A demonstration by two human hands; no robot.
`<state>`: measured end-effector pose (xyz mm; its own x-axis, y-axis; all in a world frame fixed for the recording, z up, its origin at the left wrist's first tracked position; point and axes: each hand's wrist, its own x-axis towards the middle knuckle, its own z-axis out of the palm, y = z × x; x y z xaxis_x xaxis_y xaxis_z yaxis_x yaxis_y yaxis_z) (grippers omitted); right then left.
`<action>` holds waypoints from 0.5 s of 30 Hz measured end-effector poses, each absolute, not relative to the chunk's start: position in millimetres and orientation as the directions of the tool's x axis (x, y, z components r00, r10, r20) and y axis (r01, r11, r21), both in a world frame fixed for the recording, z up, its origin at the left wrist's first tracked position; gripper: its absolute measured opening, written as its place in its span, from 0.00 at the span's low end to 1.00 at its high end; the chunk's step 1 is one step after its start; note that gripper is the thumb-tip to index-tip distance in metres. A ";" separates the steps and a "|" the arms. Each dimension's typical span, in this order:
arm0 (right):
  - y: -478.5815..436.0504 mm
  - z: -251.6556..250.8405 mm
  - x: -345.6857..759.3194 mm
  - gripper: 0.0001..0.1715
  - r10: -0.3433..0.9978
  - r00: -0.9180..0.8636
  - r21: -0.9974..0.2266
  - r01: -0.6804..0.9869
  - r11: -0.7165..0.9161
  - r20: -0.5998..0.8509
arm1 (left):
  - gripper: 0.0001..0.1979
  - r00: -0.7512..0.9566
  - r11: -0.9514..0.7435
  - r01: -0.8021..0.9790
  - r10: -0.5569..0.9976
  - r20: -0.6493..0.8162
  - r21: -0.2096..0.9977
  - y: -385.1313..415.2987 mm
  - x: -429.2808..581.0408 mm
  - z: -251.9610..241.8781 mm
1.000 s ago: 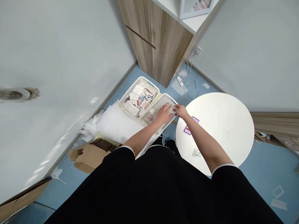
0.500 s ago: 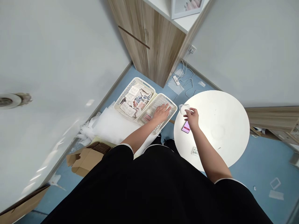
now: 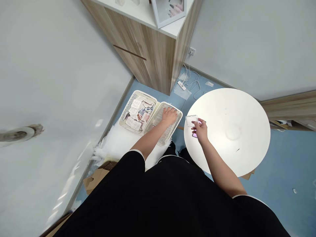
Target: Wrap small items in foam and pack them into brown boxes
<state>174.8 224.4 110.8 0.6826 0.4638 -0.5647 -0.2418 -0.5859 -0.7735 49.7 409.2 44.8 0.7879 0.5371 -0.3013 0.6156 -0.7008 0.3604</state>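
My right hand (image 3: 201, 129) pinches a small clear plastic box (image 3: 191, 120) over the left edge of the round white table (image 3: 232, 131). Part of a pink phone (image 3: 195, 134) shows under that hand on the table. My left hand (image 3: 169, 116) rests palm down, fingers spread, inside a cream basket (image 3: 179, 119) of clear boxes on the floor. Beside it, a second cream basket (image 3: 129, 105) is filled with printed packets.
A wooden cabinet (image 3: 148, 56) with a picture frame (image 3: 169, 10) on top stands behind the baskets. A power strip and white cables (image 3: 184, 84) lie by the wall socket. White foam sheets (image 3: 118, 141) and a cardboard box (image 3: 95, 179) sit at my left on the blue floor.
My right hand lifted a clear box out of the basket and carried it right, over the table's edge. The left hand stayed in the basket. The view turned.
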 end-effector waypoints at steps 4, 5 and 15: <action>217.6 102.8 171.6 0.33 0.459 0.675 -0.759 -0.236 -0.607 -0.577 | 0.20 0.774 -0.684 0.632 0.541 -0.328 0.364 405.5 45.2 48.1; 218.7 100.4 171.2 0.32 0.468 0.674 -0.754 -0.205 -0.624 -0.572 | 0.20 0.778 -0.688 0.628 0.534 -0.332 0.364 406.0 43.7 49.2; 306.1 83.1 173.9 0.21 0.807 0.455 -0.557 0.585 -0.589 -0.377 | 0.20 0.816 -0.735 0.577 0.503 -0.286 0.355 403.8 25.7 40.5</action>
<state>173.9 306.1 83.1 0.4547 0.8071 -0.3766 0.5855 -0.5895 -0.5565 25.7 403.8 40.5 0.8159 0.5027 -0.2856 0.5773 -0.7353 0.3550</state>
